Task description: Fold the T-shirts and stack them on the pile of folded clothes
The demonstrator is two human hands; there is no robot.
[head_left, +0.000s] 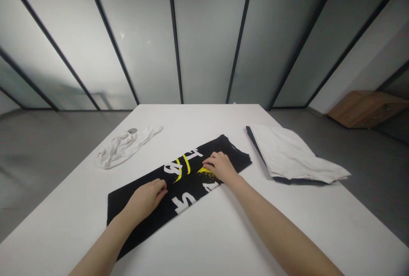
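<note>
A black T-shirt point(194, 185) with white lettering and yellow print lies folded into a long strip, slanting across the white table. My left hand point(147, 198) rests on its left half, fingers curled in against the cloth near the strip's middle line. Farther right, my right hand point(221, 167) has its fingers bent and pinched together on the fabric beside a yellow patch. The undersides of both hands' fingertips are hidden. At its far right end the shirt's neckline edge shows.
A stack of folded white and dark clothes point(287, 150) sits at the table's right side. On the left lies a crumpled white cloth point(123, 148) next to a small grey disc point(132, 130). Frosted glass panels stand behind the table point(198, 118); a wooden cabinet point(367, 107) is far right.
</note>
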